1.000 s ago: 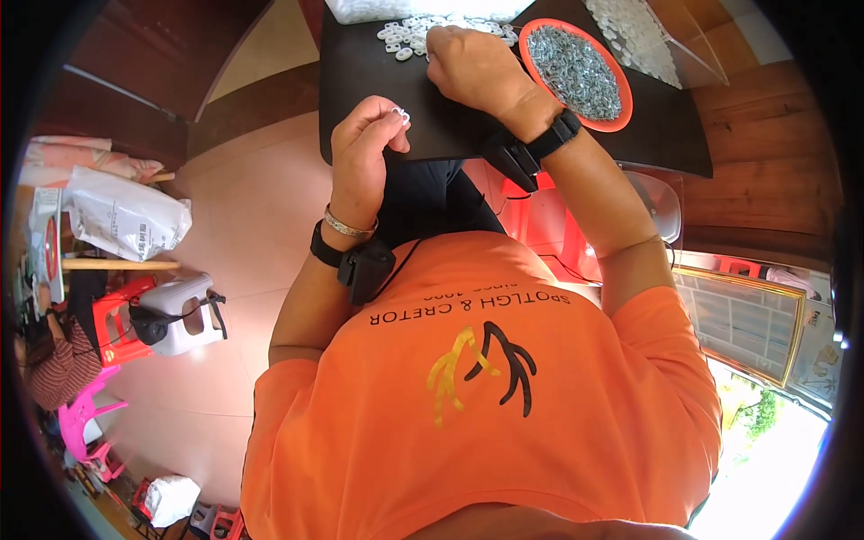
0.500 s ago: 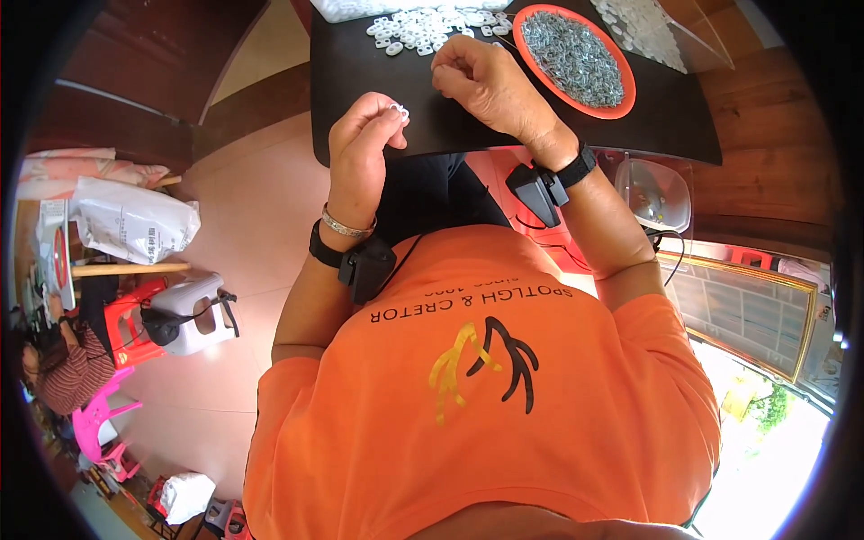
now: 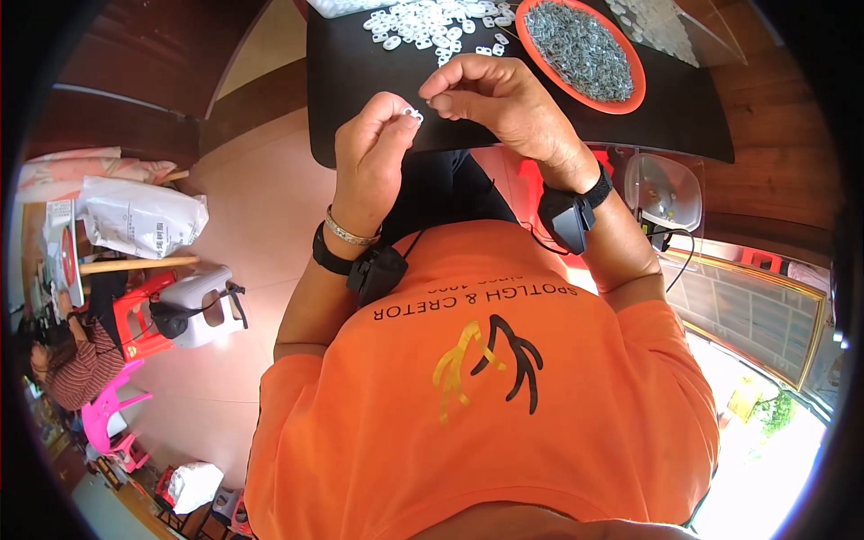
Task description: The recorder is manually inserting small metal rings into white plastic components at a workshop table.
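Note:
My left hand [image 3: 371, 148] is closed over the near edge of the dark table [image 3: 346, 90], with a small white plastic piece [image 3: 413, 114] pinched between thumb and forefinger. Close by on its right, my right hand [image 3: 513, 106] has its thumb and forefinger drawn together; whatever is between them is too small to make out. The two sets of fingertips are near each other but apart. Beyond the hands lie many loose white oval pieces [image 3: 423, 27] with holes. To the right is a round orange dish [image 3: 636, 85] heaped with small, shiny grey parts [image 3: 580, 52].
A clear bag [image 3: 346, 7] lies at the table's far edge, and more whitish pieces [image 3: 657, 27] are at the far right. Below the table's right side is a clear bin [image 3: 664, 193]. On the left stand a red stool [image 3: 135, 315], a grey stool [image 3: 202, 306] and a seated person [image 3: 85, 364].
My right hand has come nearer to me, its fingertips now beside the white piece in my left hand. A few white pieces it was covering are now visible. My left hand keeps its pinch.

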Tool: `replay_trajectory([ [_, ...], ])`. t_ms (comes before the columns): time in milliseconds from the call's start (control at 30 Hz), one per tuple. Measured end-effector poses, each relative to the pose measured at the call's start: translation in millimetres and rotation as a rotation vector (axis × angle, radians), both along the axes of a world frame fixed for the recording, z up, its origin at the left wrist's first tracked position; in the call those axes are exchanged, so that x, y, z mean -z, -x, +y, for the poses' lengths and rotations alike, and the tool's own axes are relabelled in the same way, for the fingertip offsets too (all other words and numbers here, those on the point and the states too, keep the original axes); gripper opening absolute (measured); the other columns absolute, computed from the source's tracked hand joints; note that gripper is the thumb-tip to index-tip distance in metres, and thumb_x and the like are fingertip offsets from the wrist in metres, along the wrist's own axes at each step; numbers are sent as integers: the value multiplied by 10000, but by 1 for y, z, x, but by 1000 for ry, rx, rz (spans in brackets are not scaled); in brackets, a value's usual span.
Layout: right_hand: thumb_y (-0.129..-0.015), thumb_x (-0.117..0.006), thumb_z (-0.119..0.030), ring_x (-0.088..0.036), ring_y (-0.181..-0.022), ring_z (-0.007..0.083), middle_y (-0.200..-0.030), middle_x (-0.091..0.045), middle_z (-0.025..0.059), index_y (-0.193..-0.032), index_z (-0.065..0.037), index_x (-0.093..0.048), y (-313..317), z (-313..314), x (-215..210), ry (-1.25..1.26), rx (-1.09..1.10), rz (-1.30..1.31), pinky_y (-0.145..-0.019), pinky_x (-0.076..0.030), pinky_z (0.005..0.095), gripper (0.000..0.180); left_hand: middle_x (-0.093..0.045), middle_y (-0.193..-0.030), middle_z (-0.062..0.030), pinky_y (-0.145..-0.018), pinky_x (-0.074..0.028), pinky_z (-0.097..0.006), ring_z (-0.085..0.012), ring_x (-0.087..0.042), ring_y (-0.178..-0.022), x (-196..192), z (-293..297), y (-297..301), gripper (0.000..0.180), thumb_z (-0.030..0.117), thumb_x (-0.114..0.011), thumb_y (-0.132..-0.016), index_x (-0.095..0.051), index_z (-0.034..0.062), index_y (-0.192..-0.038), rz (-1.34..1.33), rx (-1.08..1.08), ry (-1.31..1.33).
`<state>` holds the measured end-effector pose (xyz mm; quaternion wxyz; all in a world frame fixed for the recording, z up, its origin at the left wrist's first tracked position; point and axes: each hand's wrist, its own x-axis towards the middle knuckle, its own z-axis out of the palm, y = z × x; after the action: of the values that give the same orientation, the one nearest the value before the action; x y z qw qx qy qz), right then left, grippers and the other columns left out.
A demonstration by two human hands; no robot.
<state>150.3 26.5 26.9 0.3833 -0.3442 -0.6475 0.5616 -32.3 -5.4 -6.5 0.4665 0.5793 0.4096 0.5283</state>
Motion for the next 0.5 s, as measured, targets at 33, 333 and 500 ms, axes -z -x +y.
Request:
replay_trajectory([
  [33, -886, -597, 8, -599, -852, 76, -891, -641, 10, -1007, -24, -650, 1, -2, -1, 17, -15, 15, -798, -488, 220, 137, -442, -627, 12, -526, -319, -231, -56, -369, -592, 0, 0, 0, 130, 86, -538, -877, -536, -17, -798, 23, -5, -36],
  [333, -865, -621, 7, -611, -841, 91, -885, -653, 29, -971, -15, -657, 4, -6, 0, 12, -48, 87, -790, -501, 235, 115, -435, -620, 4, -514, -314, -239, -62, -357, -580, -1, -3, -1, 113, 58, -538, -864, -523, -17, -781, 57, 9, -77],
  [500, -865, -623, -1, -612, -839, 93, -879, -651, 29, -969, -13, -654, 4, -6, 2, -15, -50, 60, -791, -502, 233, 110, -437, -615, -3, -511, -318, -242, -66, -363, -574, 2, -3, 0, 113, 58, -533, -865, -528, -19, -782, 73, 18, -92],
])
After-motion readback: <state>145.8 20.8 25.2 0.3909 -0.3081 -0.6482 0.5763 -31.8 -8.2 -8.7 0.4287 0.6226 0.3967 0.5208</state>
